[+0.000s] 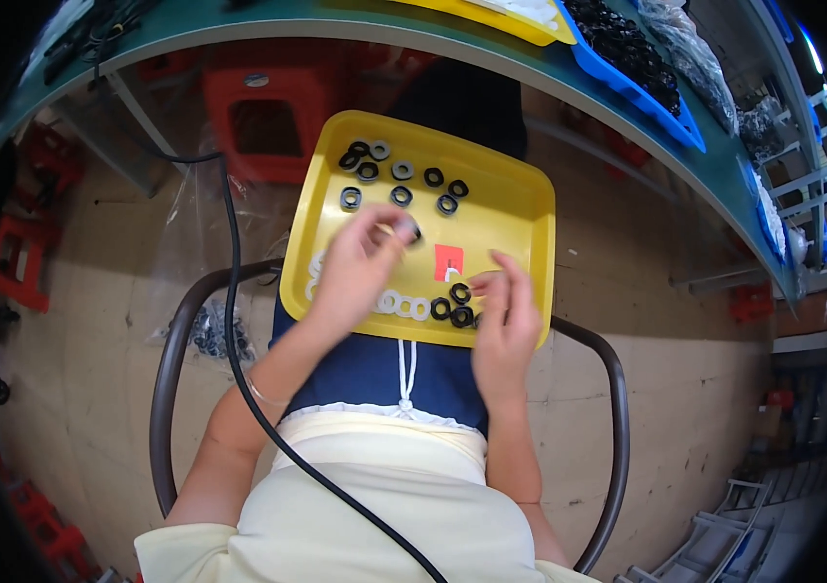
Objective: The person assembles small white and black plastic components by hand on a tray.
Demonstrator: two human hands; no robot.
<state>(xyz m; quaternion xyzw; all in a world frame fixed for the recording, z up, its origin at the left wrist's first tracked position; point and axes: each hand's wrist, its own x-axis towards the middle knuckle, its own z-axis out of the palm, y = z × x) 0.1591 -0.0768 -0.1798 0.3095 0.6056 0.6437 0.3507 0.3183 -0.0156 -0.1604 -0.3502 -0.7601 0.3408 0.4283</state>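
A yellow tray rests on my lap, with black, grey and white rings spread in it. My left hand is pinched on a small dark ring over the middle of the tray. At the tray's near right, my right hand hovers with fingers apart, slightly blurred, and nothing shows between them. Beside its fingertips sit several black rings. White rings line the near edge, some hidden by my left hand. Farther up are black rings and grey ones, some stacked together.
A red paper piece lies in the tray. Ahead, a green table carries a blue tray of black parts and another yellow tray. A black cable crosses my left side. Chair armrests flank me; a red stool stands beneath the table.
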